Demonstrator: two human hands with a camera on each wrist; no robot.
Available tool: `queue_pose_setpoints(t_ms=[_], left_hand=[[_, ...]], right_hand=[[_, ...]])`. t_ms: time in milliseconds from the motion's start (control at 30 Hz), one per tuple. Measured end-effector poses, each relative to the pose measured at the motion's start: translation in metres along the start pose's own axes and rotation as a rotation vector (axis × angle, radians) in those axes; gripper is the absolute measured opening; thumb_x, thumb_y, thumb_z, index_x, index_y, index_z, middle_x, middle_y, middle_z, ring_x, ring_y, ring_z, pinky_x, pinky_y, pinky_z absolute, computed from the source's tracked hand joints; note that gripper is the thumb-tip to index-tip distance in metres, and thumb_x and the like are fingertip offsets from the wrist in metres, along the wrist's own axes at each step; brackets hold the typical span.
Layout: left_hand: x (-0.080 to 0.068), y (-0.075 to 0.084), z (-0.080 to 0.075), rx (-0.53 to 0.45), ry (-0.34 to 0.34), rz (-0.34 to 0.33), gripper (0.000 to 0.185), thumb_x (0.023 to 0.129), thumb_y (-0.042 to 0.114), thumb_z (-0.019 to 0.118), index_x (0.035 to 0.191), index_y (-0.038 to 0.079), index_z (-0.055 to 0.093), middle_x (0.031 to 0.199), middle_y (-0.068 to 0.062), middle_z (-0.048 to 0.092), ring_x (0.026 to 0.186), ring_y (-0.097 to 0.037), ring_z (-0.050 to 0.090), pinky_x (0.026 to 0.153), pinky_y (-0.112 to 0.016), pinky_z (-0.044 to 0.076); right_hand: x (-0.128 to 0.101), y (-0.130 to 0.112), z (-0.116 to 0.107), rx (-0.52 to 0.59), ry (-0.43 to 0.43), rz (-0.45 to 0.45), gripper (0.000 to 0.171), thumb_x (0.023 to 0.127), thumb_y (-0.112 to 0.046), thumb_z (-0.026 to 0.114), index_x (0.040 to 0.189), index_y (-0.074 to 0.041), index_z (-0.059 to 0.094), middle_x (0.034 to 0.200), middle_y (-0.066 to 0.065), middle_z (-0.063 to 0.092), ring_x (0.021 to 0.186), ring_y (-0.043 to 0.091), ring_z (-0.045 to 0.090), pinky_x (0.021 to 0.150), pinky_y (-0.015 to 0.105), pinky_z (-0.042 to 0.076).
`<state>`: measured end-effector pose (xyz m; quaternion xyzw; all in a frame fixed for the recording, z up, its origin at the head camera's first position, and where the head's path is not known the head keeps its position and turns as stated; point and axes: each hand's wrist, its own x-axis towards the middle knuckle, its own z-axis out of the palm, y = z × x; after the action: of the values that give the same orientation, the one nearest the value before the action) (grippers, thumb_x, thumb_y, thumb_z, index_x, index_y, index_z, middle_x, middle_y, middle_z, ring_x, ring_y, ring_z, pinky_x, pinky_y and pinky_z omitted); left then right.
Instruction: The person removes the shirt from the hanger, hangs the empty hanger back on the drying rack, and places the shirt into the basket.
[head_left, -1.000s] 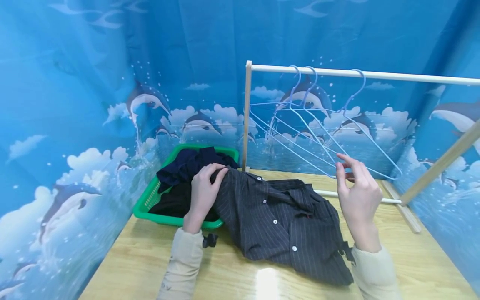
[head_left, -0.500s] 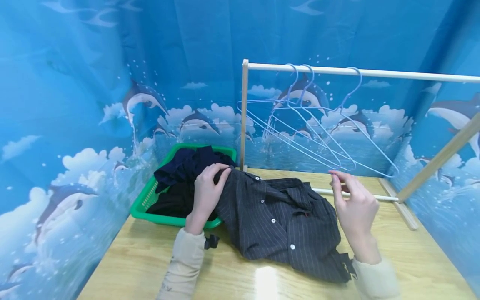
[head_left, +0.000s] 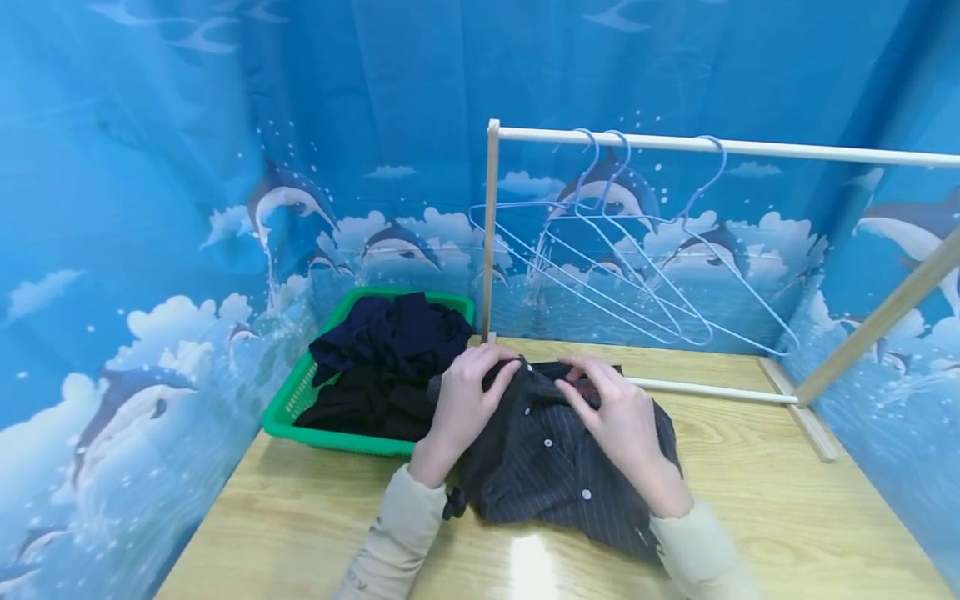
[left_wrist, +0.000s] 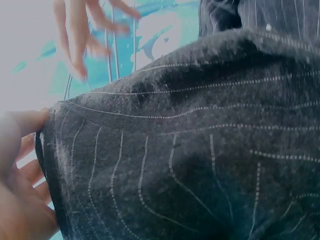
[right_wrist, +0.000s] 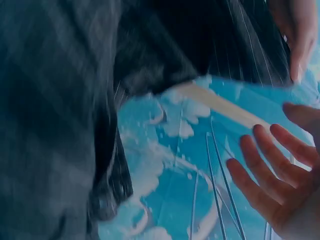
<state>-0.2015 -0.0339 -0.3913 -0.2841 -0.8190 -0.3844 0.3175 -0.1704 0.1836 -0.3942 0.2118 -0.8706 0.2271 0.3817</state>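
A dark pinstriped shirt (head_left: 551,479) with white buttons lies bunched over the table in the head view. My left hand (head_left: 463,400) pinches the shirt's top edge between thumb and fingers. In the left wrist view the striped cloth (left_wrist: 150,115) hangs taut from that left hand (left_wrist: 22,175). My right hand (head_left: 618,421) is over the shirt's right part, close to the left. Its fingers are spread in the right wrist view, where the right hand (right_wrist: 282,182) holds nothing and stands apart from the cloth.
A green basket (head_left: 277,425) with dark clothes (head_left: 390,333) stands at the left. Behind the shirt rises a wooden rack (head_left: 787,150), with 3 blue wire hangers (head_left: 705,242) on its bar. A dolphin-print curtain (head_left: 375,100) encloses the wooden table (head_left: 300,517).
My right hand has moved left from near the hangers to over the shirt. The left hand has shifted right, carrying the pinched edge. The shirt is more bunched together.
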Motion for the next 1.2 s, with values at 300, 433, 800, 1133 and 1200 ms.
queue_pose_setpoints(t_ms=[300, 433, 800, 1133, 1200], left_hand=[[-0.007, 0.014, 0.013, -0.01, -0.075, 0.104, 0.015, 0.1, 0.024, 0.066, 0.106, 0.014, 0.075, 0.098, 0.0, 0.071, 0.09, -0.017, 0.066, 0.082, -0.034, 0.055], [-0.006, 0.015, 0.014, -0.012, -0.074, 0.103, 0.012, 0.099, 0.024, 0.068, 0.102, 0.015, 0.076, 0.095, 0.002, 0.071, 0.089, -0.016, 0.066, 0.081, -0.033, 0.054], [-0.004, 0.012, 0.013, -0.023, -0.102, 0.094, 0.017, 0.099, 0.029, 0.068, 0.11, 0.019, 0.075, 0.102, 0.004, 0.071, 0.098, -0.016, 0.063, 0.089, -0.035, 0.052], [-0.007, 0.004, 0.019, 0.027, -0.255, 0.038, 0.037, 0.1, 0.031, 0.066, 0.135, 0.021, 0.065, 0.138, -0.003, 0.061, 0.126, -0.024, 0.055, 0.106, -0.046, 0.046], [-0.009, 0.003, 0.022, 0.046, -0.348, 0.012, 0.043, 0.101, 0.034, 0.064, 0.142, 0.023, 0.059, 0.145, -0.004, 0.056, 0.132, -0.026, 0.053, 0.108, -0.047, 0.044]], right_hand=[[-0.004, -0.017, 0.03, 0.034, -0.181, 0.004, 0.053, 0.081, -0.03, 0.087, 0.125, -0.009, 0.066, 0.113, 0.007, 0.068, 0.081, 0.024, 0.069, 0.065, 0.041, 0.057], [-0.005, -0.018, 0.034, 0.012, -0.111, 0.027, 0.035, 0.078, -0.019, 0.089, 0.107, -0.007, 0.073, 0.099, 0.007, 0.074, 0.077, 0.026, 0.071, 0.065, 0.043, 0.057], [0.0, -0.001, 0.013, -0.001, -0.071, 0.072, 0.028, 0.078, -0.007, 0.087, 0.102, -0.013, 0.073, 0.098, 0.006, 0.076, 0.083, 0.029, 0.074, 0.067, 0.047, 0.057], [-0.013, 0.029, -0.014, -0.06, -0.051, 0.161, 0.036, 0.072, -0.001, 0.084, 0.105, -0.012, 0.072, 0.091, 0.014, 0.075, 0.07, 0.035, 0.069, 0.054, 0.05, 0.047], [-0.02, 0.037, -0.017, -0.08, -0.059, 0.175, 0.038, 0.07, -0.001, 0.085, 0.104, -0.012, 0.072, 0.092, 0.016, 0.075, 0.076, 0.037, 0.07, 0.056, 0.052, 0.048]])
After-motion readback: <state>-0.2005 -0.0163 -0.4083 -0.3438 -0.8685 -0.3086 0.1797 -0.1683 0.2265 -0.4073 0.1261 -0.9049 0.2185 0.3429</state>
